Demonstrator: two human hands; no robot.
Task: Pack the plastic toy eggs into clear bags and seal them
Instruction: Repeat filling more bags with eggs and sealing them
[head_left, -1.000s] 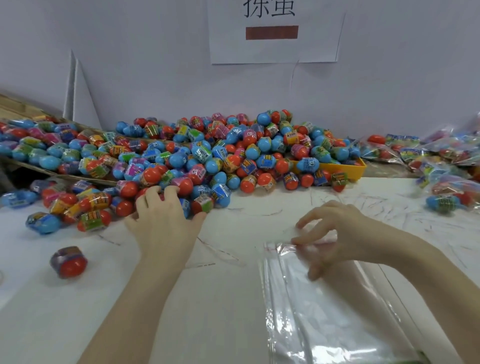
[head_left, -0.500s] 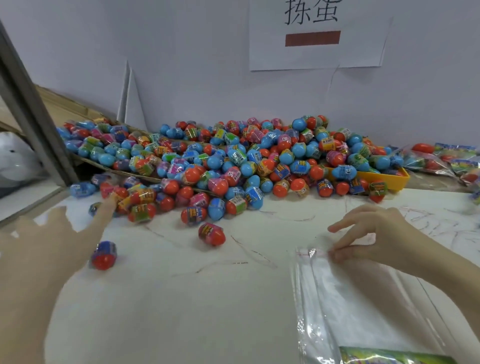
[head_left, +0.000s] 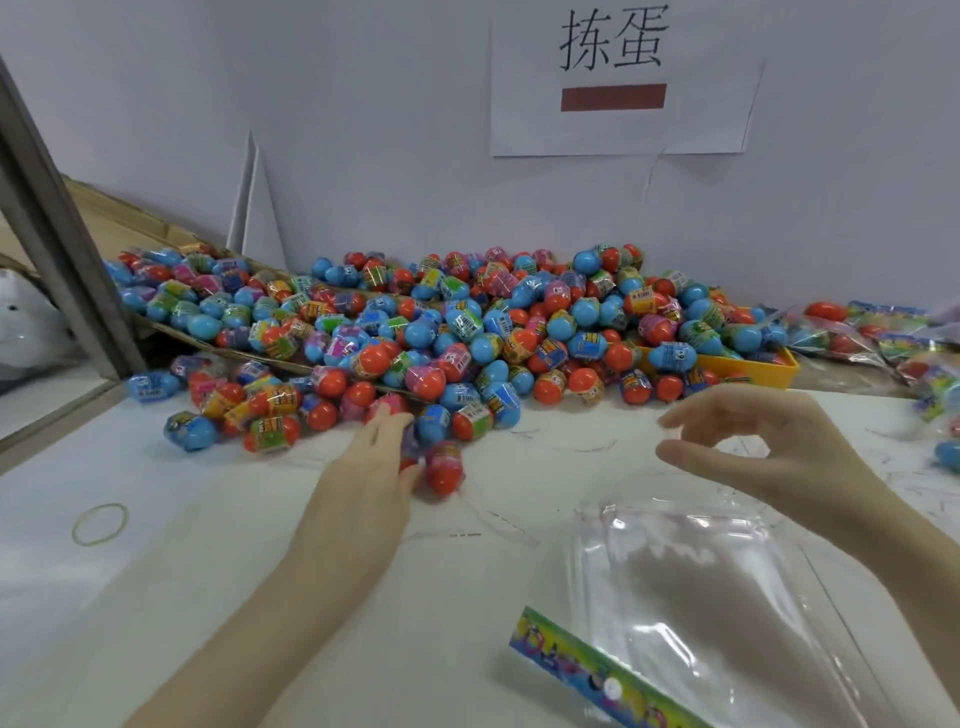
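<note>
Left hand (head_left: 382, 457) fingers curled over egg (head_left: 444, 466) at egg pile (head_left: 467, 332) edge | right hand (head_left: 753, 452) relaxed, holding nothing, above empty clear bag (head_left: 701, 597) | yellow tray (head_left: 748, 366) holds eggs | filled bags (head_left: 878, 332) far right

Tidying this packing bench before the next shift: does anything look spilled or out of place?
Yes. The toy eggs have overflowed the yellow tray and sprawl loose over the table. A lone rubber band lies apart at the left, far from the clear bag.
</note>
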